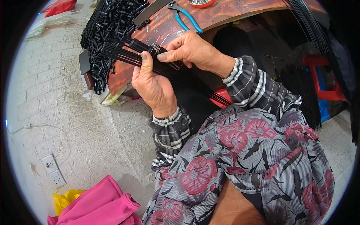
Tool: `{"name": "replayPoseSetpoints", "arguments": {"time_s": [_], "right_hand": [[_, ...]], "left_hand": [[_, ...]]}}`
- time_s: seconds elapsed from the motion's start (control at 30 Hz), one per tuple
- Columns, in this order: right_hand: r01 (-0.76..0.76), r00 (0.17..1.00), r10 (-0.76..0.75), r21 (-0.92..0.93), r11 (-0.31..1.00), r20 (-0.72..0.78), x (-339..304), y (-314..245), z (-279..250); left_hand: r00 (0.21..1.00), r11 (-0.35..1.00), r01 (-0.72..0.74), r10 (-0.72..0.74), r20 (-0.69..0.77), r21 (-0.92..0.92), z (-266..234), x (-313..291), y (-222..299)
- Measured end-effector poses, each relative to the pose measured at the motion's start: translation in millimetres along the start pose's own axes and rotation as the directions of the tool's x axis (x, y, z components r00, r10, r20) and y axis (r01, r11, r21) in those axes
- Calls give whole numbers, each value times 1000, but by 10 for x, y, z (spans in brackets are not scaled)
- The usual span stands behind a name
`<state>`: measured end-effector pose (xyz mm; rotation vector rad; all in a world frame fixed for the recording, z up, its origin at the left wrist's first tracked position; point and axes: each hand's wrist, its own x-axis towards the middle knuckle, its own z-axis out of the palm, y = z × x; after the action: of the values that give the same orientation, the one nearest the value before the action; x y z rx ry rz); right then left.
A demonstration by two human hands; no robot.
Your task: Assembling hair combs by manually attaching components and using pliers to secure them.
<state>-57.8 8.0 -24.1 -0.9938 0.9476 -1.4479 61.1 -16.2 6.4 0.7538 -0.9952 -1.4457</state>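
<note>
Both hands are at a bundle of thin black rods (122,56), which look like umbrella ribs, over the near edge of the wooden table. My left hand (153,84) is closed around the bundle from below, its thumb up along the rods. My right hand (195,50) pinches at the bundle's middle with thumb and fingers, beside a black plastic tube-like piece (138,45). What its fingertips grip is too small to tell. The rods' other ends run down toward my lap. Pliers with blue handles (190,19) lie just beyond my right hand.
A heap of black plastic tubes (112,28) covers the table's left side. A flat grey blade-like piece (150,12) lies by it. A red dish (201,3) holds small metal bits. More black rods (309,26) hang at right, above a red stool (326,80). Pink cloth (97,204) lies lower left.
</note>
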Motion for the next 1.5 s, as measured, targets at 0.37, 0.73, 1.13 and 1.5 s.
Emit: {"name": "replayPoseSetpoints", "arguments": {"time_s": [0.37,0.73,1.13,1.5], "right_hand": [[127,990,-130,-50,991,-63,-38,40,57],[330,925,-361,-219,918,-119,8,106,87],[402,905,-416,-146,904,-85,23,105,82],[233,971,-232,7,972,-60,-22,21,-1]], "left_hand": [[994,987,-101,95,58,126,75,-23,68],[988,967,-146,132,80,210,130,-9,81],[996,999,8,-4,84,-45,52,29,27],[995,992,66,-57,81,-110,20,2,22]]}}
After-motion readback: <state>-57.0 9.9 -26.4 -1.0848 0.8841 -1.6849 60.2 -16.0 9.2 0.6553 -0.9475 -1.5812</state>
